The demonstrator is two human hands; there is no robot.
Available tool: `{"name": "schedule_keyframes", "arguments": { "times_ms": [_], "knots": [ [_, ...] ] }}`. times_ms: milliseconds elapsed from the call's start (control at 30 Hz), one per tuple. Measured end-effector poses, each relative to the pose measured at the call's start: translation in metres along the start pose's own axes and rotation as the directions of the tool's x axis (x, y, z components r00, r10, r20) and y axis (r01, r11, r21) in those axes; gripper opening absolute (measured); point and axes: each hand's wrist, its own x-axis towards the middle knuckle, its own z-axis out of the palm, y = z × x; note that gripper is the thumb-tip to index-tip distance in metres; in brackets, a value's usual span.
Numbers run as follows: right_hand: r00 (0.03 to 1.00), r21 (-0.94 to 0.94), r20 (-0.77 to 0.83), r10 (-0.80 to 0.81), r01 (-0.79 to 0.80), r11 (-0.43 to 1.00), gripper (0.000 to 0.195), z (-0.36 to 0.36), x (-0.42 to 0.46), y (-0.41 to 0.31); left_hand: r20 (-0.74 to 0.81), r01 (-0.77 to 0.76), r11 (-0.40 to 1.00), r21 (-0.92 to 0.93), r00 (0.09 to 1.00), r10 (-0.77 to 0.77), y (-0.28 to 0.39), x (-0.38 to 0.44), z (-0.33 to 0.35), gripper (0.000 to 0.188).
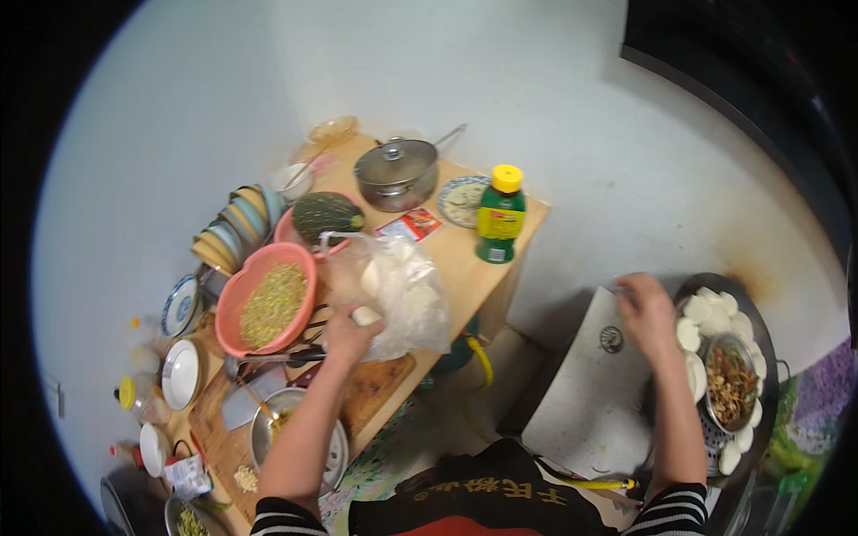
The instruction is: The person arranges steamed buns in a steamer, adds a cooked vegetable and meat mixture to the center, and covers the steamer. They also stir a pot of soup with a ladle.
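My left hand [352, 335] holds a white, smooth piece of food [366, 315], perhaps a bun or dough, at the left side of a clear plastic bag [410, 295] with more white pieces in it. My right hand [647, 315] is raised above the pale metal stove top [570, 395], beside the wok, with fingers bent and nothing visible in them. In the dark wok [767, 375] at the right, white rounds [688, 334] line the wall around a metal bowl of browned food [729, 385] on a perforated steamer stand [718, 449].
A pink basin of bean sprouts [273, 305], a green squash [325, 218], a lidded pot [397, 175] and a green bottle with yellow cap [501, 218] stand on the wooden table. Nearer me are a cutting board [382, 388], cleaver [253, 396] and metal bowl [335, 462]. A yellow hose [481, 365] hangs between table and stove.
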Motion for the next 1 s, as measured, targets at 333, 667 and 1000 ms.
{"name": "schedule_keyframes", "arguments": {
  "times_ms": [333, 667, 1000],
  "knots": [
    [0.706, 0.158, 0.216, -0.674, 0.656, 0.738, 0.043, 0.199, 0.029, -0.209, -0.170, 0.003, 0.986, -0.169, 0.985, -0.032, 0.011, -0.010, -0.010, 0.044],
    [0.736, 0.337, 0.120, -0.666, 0.601, 0.725, 0.051, 0.196, 0.020, -0.181, -0.059, 0.130, 0.468, -0.874, 0.928, -0.368, -0.013, 0.016, -0.041, 0.034],
    [0.996, 0.921, 0.077, -0.055, -0.050, 0.387, 0.095, 0.087, -0.050, -0.179, 0.601, 0.596, 0.093, -0.798, 0.775, 0.194, 0.096, -0.114, 0.016, 0.045]
  ]
}}
